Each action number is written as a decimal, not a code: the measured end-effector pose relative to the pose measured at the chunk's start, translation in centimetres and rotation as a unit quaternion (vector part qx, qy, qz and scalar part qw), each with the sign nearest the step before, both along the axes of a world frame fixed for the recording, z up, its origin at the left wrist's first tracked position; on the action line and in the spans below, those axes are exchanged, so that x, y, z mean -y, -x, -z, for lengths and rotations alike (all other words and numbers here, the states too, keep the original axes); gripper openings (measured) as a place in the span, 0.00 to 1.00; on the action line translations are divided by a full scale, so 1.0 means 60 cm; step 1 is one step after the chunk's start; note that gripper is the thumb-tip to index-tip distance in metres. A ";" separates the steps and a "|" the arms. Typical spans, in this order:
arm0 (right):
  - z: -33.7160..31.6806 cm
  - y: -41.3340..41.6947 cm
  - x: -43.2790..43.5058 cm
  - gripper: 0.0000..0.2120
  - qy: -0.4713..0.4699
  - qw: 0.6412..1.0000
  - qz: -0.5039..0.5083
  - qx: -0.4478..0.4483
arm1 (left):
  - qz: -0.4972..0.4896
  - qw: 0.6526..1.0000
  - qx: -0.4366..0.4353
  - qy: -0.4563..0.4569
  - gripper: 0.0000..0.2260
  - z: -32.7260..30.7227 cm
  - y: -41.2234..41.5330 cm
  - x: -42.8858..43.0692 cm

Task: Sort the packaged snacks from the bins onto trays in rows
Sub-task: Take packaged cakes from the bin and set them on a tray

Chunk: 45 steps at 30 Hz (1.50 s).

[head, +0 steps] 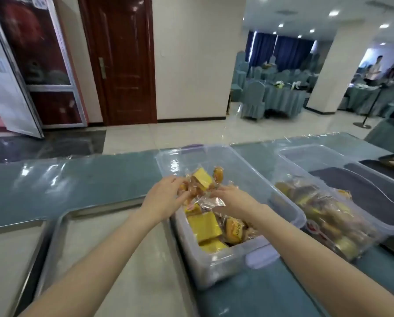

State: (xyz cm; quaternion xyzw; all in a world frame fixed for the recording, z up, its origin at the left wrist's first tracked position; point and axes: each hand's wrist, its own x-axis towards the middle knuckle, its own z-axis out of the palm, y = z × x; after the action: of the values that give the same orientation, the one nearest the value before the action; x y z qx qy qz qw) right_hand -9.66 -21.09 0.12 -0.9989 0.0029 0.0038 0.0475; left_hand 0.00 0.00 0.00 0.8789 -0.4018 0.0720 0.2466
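Work surface was a long table [77, 179] under a teal cloth with a glossy clear cover that threw back glare from the ceiling lights. Two metal trays lay at the near left, side by side: the nearer-centre tray [113, 259] bare and pale, a second tray [6, 252] cut off by the frame edge. Just right of them stood a clear plastic bin [216, 266] with a lilac latch, holding packaged snacks [205, 227], yellow-wrapped pieces and clear-wrapped golden pastries, mostly piled at its near end. Both hands were over the bin's middle. Left hand [163, 197] was closed around a bundle of wrapped snacks [201, 183] lifted above the bin; right hand [233, 201] gripped the crinkled clear wrappers of the same bundle from the other side, fingers pinched on the film. A second clear bin [324, 213] to the right held more wrapped pastries against its near wall, with a dark liner behind. Further dark trays sat at the far right edge, one with something pale on it, too small to identify. Room: pale tiled floor, a dark red wooden door [123, 60], cream walls, a white pillar [337, 65], blue curtains, and banquet tables with blue-grey chair covers [255, 99]. People stood at the far right, blurred.
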 end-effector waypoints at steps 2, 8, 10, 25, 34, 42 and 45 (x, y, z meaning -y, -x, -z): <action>0.021 -0.010 0.026 0.23 0.010 1.000 -0.012 -0.024 | 0.020 0.999 0.011 -0.022 0.17 0.009 -0.004 0.048; 0.099 -0.063 0.064 0.32 0.039 0.994 -0.083 -0.052 | 0.011 0.988 -0.006 -0.156 0.20 0.051 -0.026 0.135; 0.122 -0.076 0.061 0.30 0.039 0.993 -0.094 -0.053 | -0.005 0.985 -0.004 -0.174 0.20 0.065 -0.030 0.140; 0.079 -0.113 0.099 0.09 -0.290 0.949 -0.044 0.114 | -0.026 0.986 -0.154 -0.058 0.13 0.056 -0.045 0.144; 0.108 -0.226 0.156 0.14 -0.314 0.930 0.129 0.140 | -0.249 0.951 -0.142 0.121 0.08 0.050 -0.142 0.159; 0.180 -0.255 0.105 0.23 -0.132 0.984 0.029 0.114 | -0.236 0.955 -0.121 0.134 0.17 0.070 -0.179 0.174; 0.163 -0.243 0.132 0.16 -0.207 0.966 0.068 0.136 | -0.230 0.953 -0.121 0.152 0.23 0.067 -0.175 0.173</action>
State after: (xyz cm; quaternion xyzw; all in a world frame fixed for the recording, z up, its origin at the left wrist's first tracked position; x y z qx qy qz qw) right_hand 4.94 -29.02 -9.67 -0.9558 0.0640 -0.1345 0.2533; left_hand 10.49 -10.37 -4.05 0.9018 -0.1398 0.0801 0.4010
